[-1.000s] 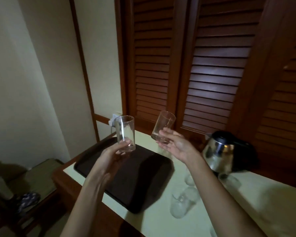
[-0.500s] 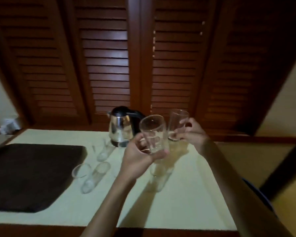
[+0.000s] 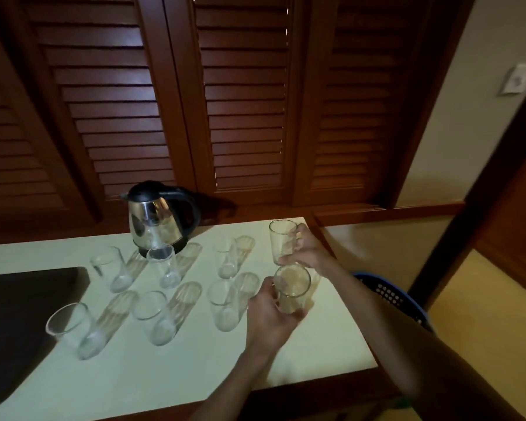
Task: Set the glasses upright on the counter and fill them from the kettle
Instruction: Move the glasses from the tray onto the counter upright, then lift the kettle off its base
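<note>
- A pale counter [image 3: 164, 375] stood before dark louvred wooden doors [image 3: 240, 101], with a dark tray [image 3: 19, 314] at its left.
- A steel kettle [image 3: 157, 220] sat at the back.
- Six empty glasses [image 3: 161, 317] stood upright, mouths up, in two rows.
- The left hand [image 3: 271, 317] gripped a near glass [image 3: 292, 288], upright.
- The right hand [image 3: 312, 250] clasped a far glass [image 3: 281, 243] (also upright), near the counter's right end.

Dark tray [image 3: 16, 305], louvred wooden doors [image 3: 243, 95], wall switch [image 3: 518, 79], blue basket [image 3: 390, 294].
</note>
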`<state>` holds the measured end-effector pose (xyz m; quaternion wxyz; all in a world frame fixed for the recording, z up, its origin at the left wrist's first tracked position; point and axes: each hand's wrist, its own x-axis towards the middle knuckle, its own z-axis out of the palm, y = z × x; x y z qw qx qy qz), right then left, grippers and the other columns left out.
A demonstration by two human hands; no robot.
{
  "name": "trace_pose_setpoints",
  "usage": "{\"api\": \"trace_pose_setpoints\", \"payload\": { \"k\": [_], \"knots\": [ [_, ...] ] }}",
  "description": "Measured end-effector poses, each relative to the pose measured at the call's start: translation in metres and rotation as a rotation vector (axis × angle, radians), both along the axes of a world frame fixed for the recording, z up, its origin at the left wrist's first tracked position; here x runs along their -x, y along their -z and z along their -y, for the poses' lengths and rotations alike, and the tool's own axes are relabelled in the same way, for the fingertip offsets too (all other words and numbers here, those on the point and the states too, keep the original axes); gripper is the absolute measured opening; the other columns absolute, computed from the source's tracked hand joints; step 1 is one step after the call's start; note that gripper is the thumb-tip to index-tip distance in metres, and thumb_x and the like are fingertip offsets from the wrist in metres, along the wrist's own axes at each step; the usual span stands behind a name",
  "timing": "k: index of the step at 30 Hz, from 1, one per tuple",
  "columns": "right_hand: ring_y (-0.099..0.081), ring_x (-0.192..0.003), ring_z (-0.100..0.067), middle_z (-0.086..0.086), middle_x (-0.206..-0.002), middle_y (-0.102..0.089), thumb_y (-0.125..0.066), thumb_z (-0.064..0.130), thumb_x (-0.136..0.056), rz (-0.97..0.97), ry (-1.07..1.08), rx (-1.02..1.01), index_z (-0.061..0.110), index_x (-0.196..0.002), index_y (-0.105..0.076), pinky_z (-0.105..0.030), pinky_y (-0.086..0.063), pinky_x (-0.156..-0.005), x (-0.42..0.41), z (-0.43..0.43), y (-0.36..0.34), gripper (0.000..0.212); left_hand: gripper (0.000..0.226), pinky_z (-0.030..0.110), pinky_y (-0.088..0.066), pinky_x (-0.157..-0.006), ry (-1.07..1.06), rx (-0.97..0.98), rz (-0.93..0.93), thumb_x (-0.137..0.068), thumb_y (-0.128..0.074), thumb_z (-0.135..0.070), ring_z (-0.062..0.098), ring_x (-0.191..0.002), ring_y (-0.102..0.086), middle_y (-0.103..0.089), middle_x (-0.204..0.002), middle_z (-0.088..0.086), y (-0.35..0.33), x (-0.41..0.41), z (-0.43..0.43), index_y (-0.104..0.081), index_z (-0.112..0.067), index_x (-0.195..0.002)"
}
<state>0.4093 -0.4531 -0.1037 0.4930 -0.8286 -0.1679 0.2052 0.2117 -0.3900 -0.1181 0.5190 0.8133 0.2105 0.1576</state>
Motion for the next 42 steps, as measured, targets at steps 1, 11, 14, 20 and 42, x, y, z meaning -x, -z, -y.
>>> {"api": "trace_pose_setpoints", "payload": {
  "k": [1,11,14,20,42],
  "knots": [
    [-0.057,-0.088,-0.017,-0.004,-0.096,-0.058,-0.091,-0.002,-0.063,0.002,-0.003,0.011,0.020,-0.105,-0.042,-0.026,-0.051,-0.071,0.001,-0.003,0.002,0.069,0.058,0.015,-0.057,-0.067,-0.009,0.002,-0.015,-0.061,-0.094,-0.037,-0.004,-0.080,-0.070,-0.074,-0.090,-0.016,0.005,0.000,0.002,-0.063,-0.025,-0.109],
    [-0.062,-0.117,-0.036,-0.020,-0.125,-0.063,-0.091,0.001,-0.057,0.049,0.020,0.060,0.012,-0.116,-0.046,-0.034,-0.052,-0.075,-0.004,-0.016,0.024,0.075,0.067,0.036,-0.062,-0.078,-0.036,0.005,-0.155,-0.055,-0.086,-0.056,0.009,-0.087,-0.074,-0.077,-0.095,-0.014,0.022,-0.006,0.009,-0.060,-0.031,-0.111],
    [-0.062,-0.118,-0.038,-0.019,-0.122,-0.064,-0.092,0.006,-0.052,0.066,0.040,0.057,0.012,-0.115,-0.047,-0.046,-0.057,-0.087,-0.006,-0.012,0.034,0.078,0.069,0.033,-0.061,-0.080,-0.001,-0.055,-0.217,-0.058,-0.085,-0.054,0.014,-0.094,-0.073,-0.076,-0.101,-0.010,0.015,-0.005,0.006,-0.059,-0.027,-0.116],
    [-0.062,-0.121,-0.037,-0.019,-0.128,-0.058,-0.075,-0.010,-0.073,0.138,-0.037,0.252,0.020,-0.146,-0.039,-0.042,-0.057,-0.082,-0.001,0.000,0.000,0.087,0.079,0.020,-0.048,-0.102,0.197,-0.209,-0.242,-0.081,-0.076,-0.008,0.015,-0.129,-0.058,-0.058,-0.140,-0.005,-0.045,0.024,-0.012,-0.040,-0.018,-0.151],
    [-0.065,-0.058,-0.019,-0.008,-0.068,-0.067,-0.071,0.037,-0.093,-0.110,-0.311,-0.233,0.006,-0.080,-0.070,-0.026,-0.053,-0.063,-0.006,-0.278,-0.058,0.033,0.016,0.040,-0.060,-0.078,0.141,-0.752,-0.197,-0.100,-0.063,-0.024,0.021,-0.088,-0.073,-0.078,-0.096,0.004,-0.157,-0.047,-0.393,-0.074,-0.016,-0.108]
  ]
}}
